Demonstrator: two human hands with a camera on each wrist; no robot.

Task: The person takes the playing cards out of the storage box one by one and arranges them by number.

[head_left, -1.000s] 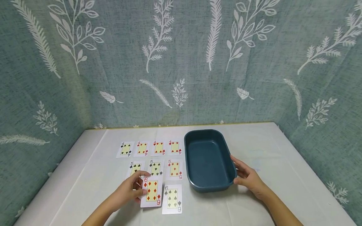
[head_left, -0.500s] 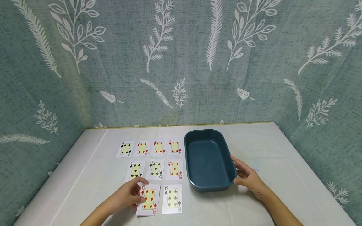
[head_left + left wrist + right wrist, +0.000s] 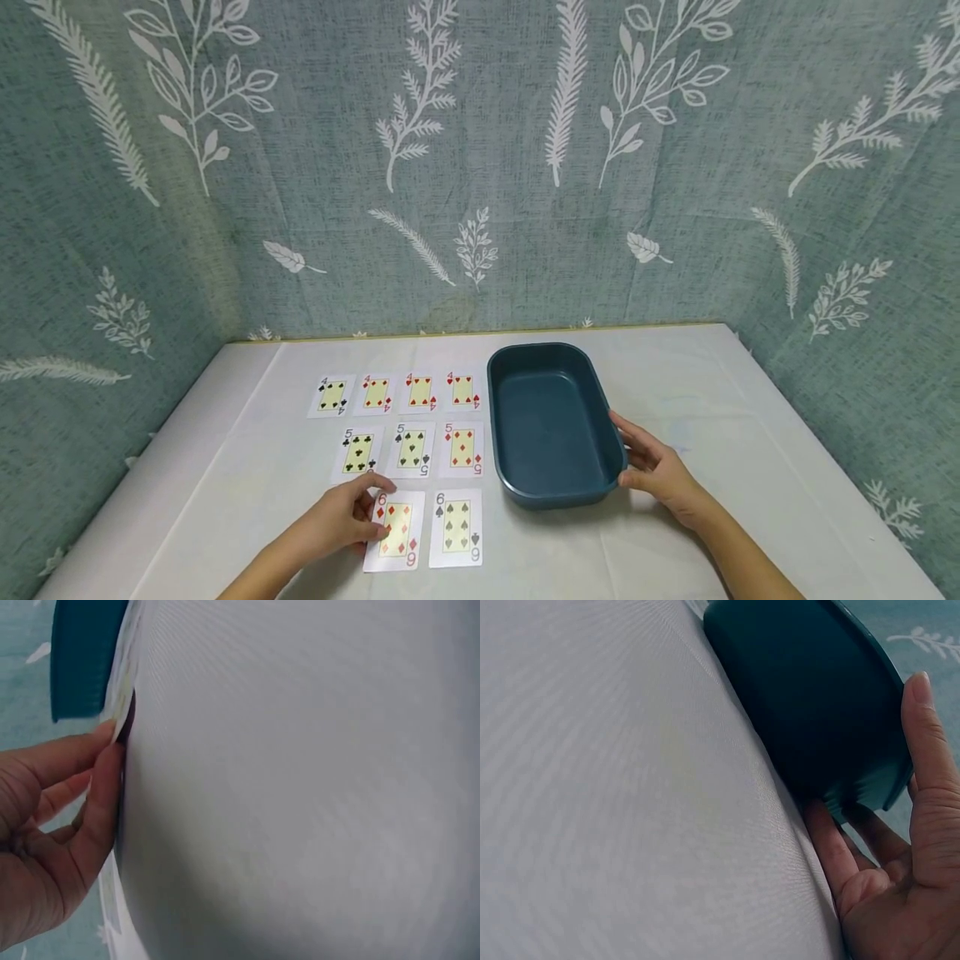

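My left hand (image 3: 330, 521) pinches the left edge of a six of diamonds playing card (image 3: 403, 533), thumb on its face. In the left wrist view that card (image 3: 120, 720) shows nearly edge-on, close over the white cloth. Just right of it lies the six of spades (image 3: 457, 554), face up. Above them is a row of fives: clubs (image 3: 357, 454), spades (image 3: 411, 450) and diamonds (image 3: 462, 448). My right hand (image 3: 663, 483) rests against the right side of a dark teal plastic tub (image 3: 536, 501), its fingers and thumb spread along the outer wall near the front corner.
A row of fours, including the four of spades (image 3: 332, 396) and four of diamonds (image 3: 377, 395), lies farther back, left of the tub. Everything sits on a white-covered table (image 3: 750, 467). Green leaf-patterned fabric (image 3: 480, 167) rises behind and at both sides.
My left hand has brought the six of diamonds down and left, off the five of spades, to a place beside the six of spades. The right hand and tub have stayed put.
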